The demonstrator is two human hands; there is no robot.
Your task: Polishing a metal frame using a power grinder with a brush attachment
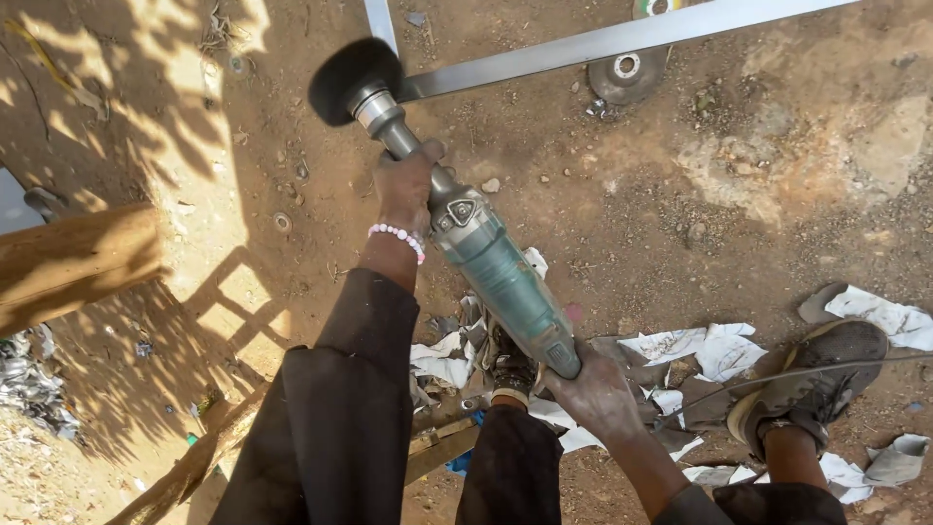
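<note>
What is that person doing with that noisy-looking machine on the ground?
A person is holding a long teal and grey angle grinder with both bare hands. The left hand, with a pink and white bead bracelet at its wrist, grips the front near the head. The right hand holds the back end. The black round disc sits against a grey metal bar frame lying on the brown dirt ground. A loose grinding disc and torn white paper scraps lie nearby.

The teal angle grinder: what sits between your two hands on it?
In the head view, the teal ribbed body of the angle grinder spans between the left hand near the head and the right hand at the rear end; nothing else.
</note>
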